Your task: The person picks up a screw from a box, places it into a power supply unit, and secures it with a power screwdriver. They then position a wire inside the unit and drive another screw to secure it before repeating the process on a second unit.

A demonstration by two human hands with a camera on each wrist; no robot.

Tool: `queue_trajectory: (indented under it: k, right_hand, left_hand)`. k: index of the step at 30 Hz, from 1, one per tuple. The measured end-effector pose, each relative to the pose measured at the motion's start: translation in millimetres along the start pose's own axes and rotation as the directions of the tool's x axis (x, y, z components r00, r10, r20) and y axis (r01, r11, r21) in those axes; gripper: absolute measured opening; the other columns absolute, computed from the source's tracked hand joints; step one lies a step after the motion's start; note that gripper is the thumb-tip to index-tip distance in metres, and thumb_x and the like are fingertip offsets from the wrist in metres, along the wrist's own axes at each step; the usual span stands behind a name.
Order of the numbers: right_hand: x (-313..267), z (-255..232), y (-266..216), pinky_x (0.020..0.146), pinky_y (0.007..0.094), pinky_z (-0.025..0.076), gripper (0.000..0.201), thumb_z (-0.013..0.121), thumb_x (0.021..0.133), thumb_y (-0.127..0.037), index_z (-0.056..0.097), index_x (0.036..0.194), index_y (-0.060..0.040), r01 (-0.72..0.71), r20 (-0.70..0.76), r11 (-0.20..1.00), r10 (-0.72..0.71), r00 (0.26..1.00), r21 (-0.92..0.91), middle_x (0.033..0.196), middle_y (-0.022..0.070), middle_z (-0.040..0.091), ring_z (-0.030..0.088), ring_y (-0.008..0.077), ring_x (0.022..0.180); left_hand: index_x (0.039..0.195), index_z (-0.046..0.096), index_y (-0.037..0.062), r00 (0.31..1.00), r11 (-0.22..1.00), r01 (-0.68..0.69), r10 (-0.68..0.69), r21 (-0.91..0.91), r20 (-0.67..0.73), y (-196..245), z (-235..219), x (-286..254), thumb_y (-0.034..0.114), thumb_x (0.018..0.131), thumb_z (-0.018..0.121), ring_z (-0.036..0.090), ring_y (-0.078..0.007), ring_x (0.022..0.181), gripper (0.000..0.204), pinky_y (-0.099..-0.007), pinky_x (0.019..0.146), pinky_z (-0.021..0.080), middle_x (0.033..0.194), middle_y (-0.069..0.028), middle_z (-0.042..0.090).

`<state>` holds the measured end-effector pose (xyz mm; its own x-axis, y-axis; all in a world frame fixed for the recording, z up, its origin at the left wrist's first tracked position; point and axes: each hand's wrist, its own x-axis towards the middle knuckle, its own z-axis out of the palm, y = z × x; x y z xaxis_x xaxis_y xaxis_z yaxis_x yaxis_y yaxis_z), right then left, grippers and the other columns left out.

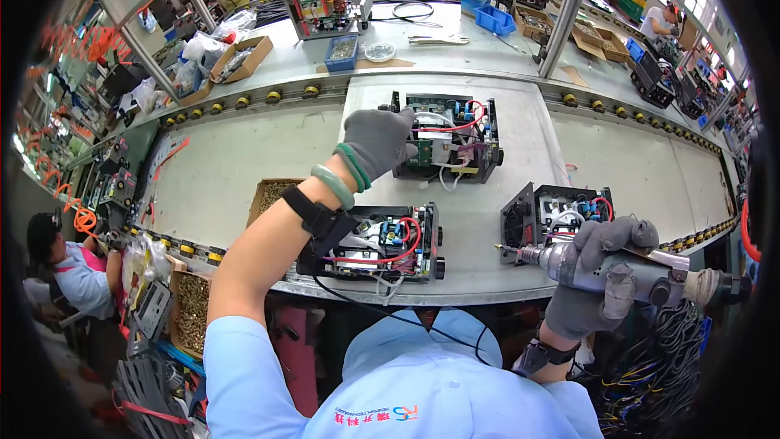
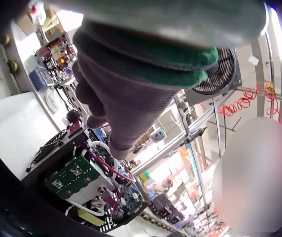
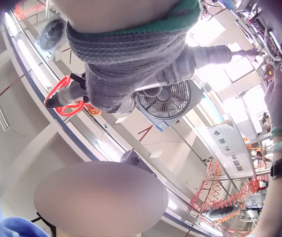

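My gloved left hand grips the left edge of an open-topped electronics unit at the far side of the pale board. Its thumb lies close over a green circuit board in the left wrist view, while the other fingers are partly hidden. My gloved right hand holds a silver power screwdriver, its bit pointing left. Behind that tool a second unit is partly covered by the hand. A third unit, with a red wire loop, sits beneath my left forearm.
A cardboard box of small screws is beside the third unit, and a larger box of fasteners lies lower left. Rollers edge the conveyor. Across it, a shelf holds a blue bin and another unit. Bundled cables hang lower right.
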<state>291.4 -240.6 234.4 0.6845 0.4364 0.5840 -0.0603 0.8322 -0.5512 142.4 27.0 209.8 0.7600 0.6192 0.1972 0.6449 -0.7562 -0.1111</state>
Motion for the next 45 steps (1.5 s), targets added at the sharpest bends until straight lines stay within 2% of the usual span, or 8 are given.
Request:
queue_trajectory:
  k: [7,11,16,18,25,31,39,45]
  right_hand:
    - [-3,2,3,0.056,0.0314,0.045,0.048,0.071,0.071,-0.015,0.051,0.113,-0.0044,-0.031,-0.027,0.999,0.03,0.999,-0.014,0.085,0.0098,0.055,0.048,0.0131,0.053]
    - [-2,2,3,0.056,0.0314,0.045,0.048,0.071,0.07,-0.016,0.051,0.113,-0.0045,-0.046,-0.079,0.999,0.045,0.996,-0.009,0.084,0.0092,0.055,0.048,0.0134,0.054]
    - [4,-8,9,0.058,0.0316,0.045,0.05,0.069,0.069,-0.018,0.051,0.114,-0.0045,-0.018,-0.063,1.0,0.017,0.998,-0.01,0.087,0.0085,0.054,0.047,0.013,0.057]
    - [4,-1,13,0.059,0.0317,0.045,0.05,0.068,0.069,-0.018,0.051,0.113,-0.0044,-0.035,-0.108,0.999,0.034,0.994,-0.006,0.087,0.0084,0.054,0.047,0.0132,0.057]
    - [2,6,17,0.062,0.0337,0.047,0.051,0.071,0.068,-0.02,0.051,0.112,-0.0039,-0.141,-0.116,0.99,0.136,0.984,-0.031,0.085,0.0084,0.056,0.052,0.0151,0.057]
    - [-1,0,12,0.061,0.033,0.046,0.052,0.072,0.068,-0.021,0.05,0.113,-0.0053,-0.069,-0.098,0.997,0.067,0.993,-0.018,0.086,0.0087,0.056,0.051,0.0148,0.057]
    - [2,-7,15,0.06,0.032,0.044,0.047,0.067,0.071,-0.018,0.051,0.114,-0.0042,-0.09,-0.145,0.996,0.085,0.986,-0.029,0.086,0.0081,0.055,0.049,0.0136,0.057]
    - [4,-4,26,0.065,0.0347,0.046,0.047,0.066,0.071,-0.018,0.051,0.114,-0.004,-0.137,-0.082,0.99,0.136,0.987,-0.011,0.085,0.0087,0.056,0.054,0.0147,0.061]
  left_hand:
    - [0.092,0.064,0.0118,0.992,0.99,-0.082,0.093,0.119,-0.089,-22,28,3,0.027,0.078,0.066,0.065,-0.0312,0.063,0.02,-0.0422,0.053,0.05,0.063,-0.0122,0.063]
    - [0.081,0.065,0.0091,0.896,0.944,0.101,-0.223,-0.314,-0.383,-79,21,-7,0.022,0.083,0.057,0.064,-0.0372,0.072,0.016,-0.0443,0.062,0.051,0.072,-0.0173,0.064]
    - [0.083,0.067,0.0067,0.88,0.903,0.398,-0.426,-0.162,-0.212,-170,30,-51,0.03,0.082,0.057,0.064,-0.0371,0.077,0.025,-0.0425,0.068,0.051,0.08,-0.0177,0.066]
    - [0.087,0.069,0.0077,0.752,0.736,0.652,-0.594,-0.184,0.285,-169,30,-66,0.037,0.081,0.06,0.065,-0.0349,0.079,0.031,-0.0403,0.071,0.051,0.083,-0.0151,0.068]
    - [0.09,0.069,0.0095,0.953,0.942,0.187,-0.242,-0.277,-0.18,-49,-1,-37,0.048,0.076,0.067,0.067,-0.0287,0.071,0.04,-0.0362,0.067,0.052,0.073,-0.0101,0.068]
    - [0.082,0.07,0.0111,0.932,0.969,0.224,-0.244,0.104,0.269,-10,18,-2,0.05,0.076,0.063,0.066,-0.0316,0.071,0.04,-0.0395,0.067,0.051,0.072,-0.0134,0.066]
    - [0.081,0.07,0.0016,0.915,0.523,0.392,-0.302,-0.757,0.266,-105,28,-41,0.032,0.087,0.06,0.06,-0.0132,0.067,0.032,-0.0284,0.068,0.049,0.071,-0.0074,0.068]
    - [0.083,0.068,0.0007,0.708,0.743,0.668,-0.616,-0.046,0.344,-226,50,-131,0.036,0.079,0.053,0.064,-0.0334,0.078,0.038,-0.0384,0.075,0.05,0.083,-0.0193,0.067]
